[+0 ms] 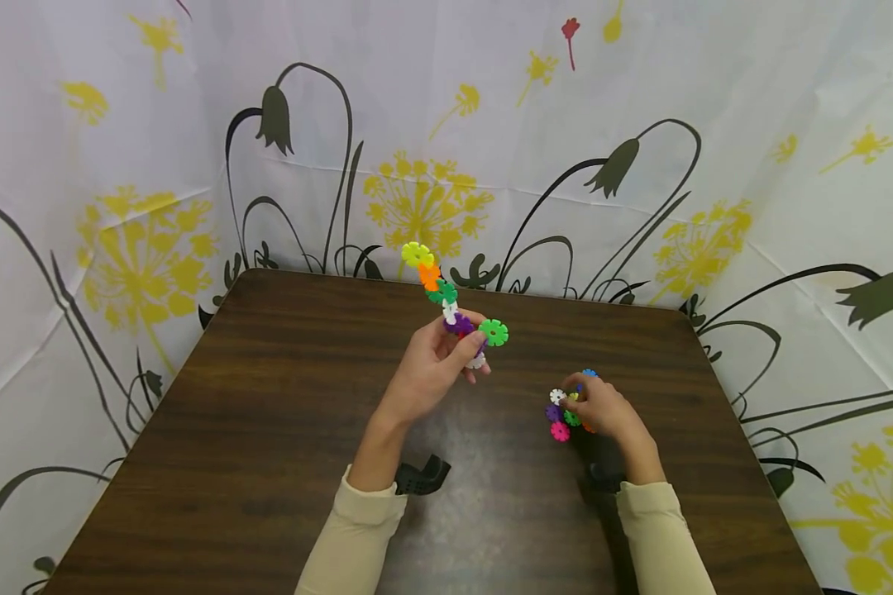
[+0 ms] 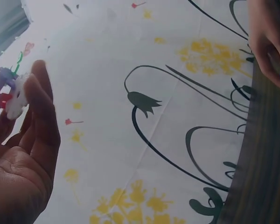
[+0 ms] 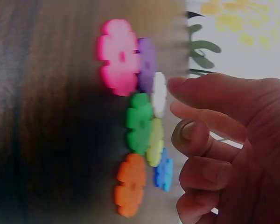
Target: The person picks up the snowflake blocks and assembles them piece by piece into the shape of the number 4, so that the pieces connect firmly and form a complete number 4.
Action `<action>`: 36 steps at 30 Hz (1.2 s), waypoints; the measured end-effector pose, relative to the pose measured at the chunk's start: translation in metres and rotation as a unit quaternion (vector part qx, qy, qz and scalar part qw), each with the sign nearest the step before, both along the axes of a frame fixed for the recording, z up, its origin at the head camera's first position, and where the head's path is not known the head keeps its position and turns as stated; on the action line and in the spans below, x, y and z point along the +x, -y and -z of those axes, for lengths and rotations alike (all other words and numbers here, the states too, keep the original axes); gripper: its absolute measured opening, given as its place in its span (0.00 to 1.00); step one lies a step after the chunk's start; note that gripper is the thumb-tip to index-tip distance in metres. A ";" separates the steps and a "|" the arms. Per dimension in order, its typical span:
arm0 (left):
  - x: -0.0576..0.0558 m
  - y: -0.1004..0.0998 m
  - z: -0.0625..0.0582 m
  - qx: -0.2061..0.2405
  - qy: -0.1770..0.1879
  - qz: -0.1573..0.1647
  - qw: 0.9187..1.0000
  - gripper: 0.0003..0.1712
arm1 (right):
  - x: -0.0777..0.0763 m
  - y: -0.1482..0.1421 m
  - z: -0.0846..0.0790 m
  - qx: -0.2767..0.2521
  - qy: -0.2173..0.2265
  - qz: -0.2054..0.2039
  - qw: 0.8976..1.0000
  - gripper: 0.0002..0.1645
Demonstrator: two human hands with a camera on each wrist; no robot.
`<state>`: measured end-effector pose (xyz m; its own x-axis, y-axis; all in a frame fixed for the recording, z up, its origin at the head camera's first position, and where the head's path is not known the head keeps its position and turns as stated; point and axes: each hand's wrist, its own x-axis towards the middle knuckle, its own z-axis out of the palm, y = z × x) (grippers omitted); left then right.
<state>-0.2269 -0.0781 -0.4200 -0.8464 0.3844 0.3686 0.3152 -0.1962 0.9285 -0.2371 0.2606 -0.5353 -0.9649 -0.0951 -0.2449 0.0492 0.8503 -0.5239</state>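
Note:
My left hand (image 1: 435,364) grips a chain of interlocking flower-shaped discs above the table. Its top runs through a yellow disc (image 1: 417,254), an orange one (image 1: 429,276) and a dark green one (image 1: 442,292). A light green disc (image 1: 494,332) sticks out beside the thumb; the fingers partly hide the lower pieces. Loose discs lie under my right hand (image 1: 608,411), whose fingers are loosely bent with nothing seen between them. In the right wrist view the thumb tip is right by a white disc (image 3: 159,95). Near it are pink (image 3: 119,58), green (image 3: 140,123) and orange discs (image 3: 130,184).
Everything is at a dark brown wooden table (image 1: 268,397). A white curtain (image 1: 432,99) printed with yellow and grey flowers hangs along its far side and both flanks. Black devices, one of them a wrist device (image 1: 422,477), sit at both wrists.

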 end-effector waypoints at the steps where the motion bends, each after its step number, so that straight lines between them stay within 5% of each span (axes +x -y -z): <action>1: 0.000 0.000 0.001 0.003 0.000 -0.002 1.000 0.13 | -0.001 0.001 0.003 0.005 0.005 0.003 1.000 0.21; 9: 0.001 0.002 0.000 0.026 0.002 0.005 1.000 0.13 | -0.009 0.002 0.010 -0.027 0.021 0.014 0.999 0.18; 14: 0.001 0.003 -0.001 -0.004 0.017 0.003 1.000 0.10 | -0.014 0.002 0.011 -0.076 0.026 -0.006 0.997 0.15; 25: 0.000 -0.005 0.001 -0.005 0.047 0.025 0.999 0.09 | -0.012 0.007 -0.007 -0.185 -0.008 -0.050 0.981 0.18; 30: 0.000 -0.004 0.000 -0.008 0.022 0.005 1.000 0.09 | -0.004 0.025 -0.038 -0.281 -0.075 -0.036 0.956 0.20; 36: 0.003 0.000 -0.001 -0.004 0.017 -0.012 1.000 0.09 | 0.013 0.062 -0.090 -0.406 -0.167 -0.032 0.898 0.20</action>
<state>-0.2243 -0.0777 -0.4186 -0.8676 0.3672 0.3353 0.2870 -0.1809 0.9407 -0.2242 0.1983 -0.4449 -0.9578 -0.1689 0.2327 -0.2618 0.1775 -0.9487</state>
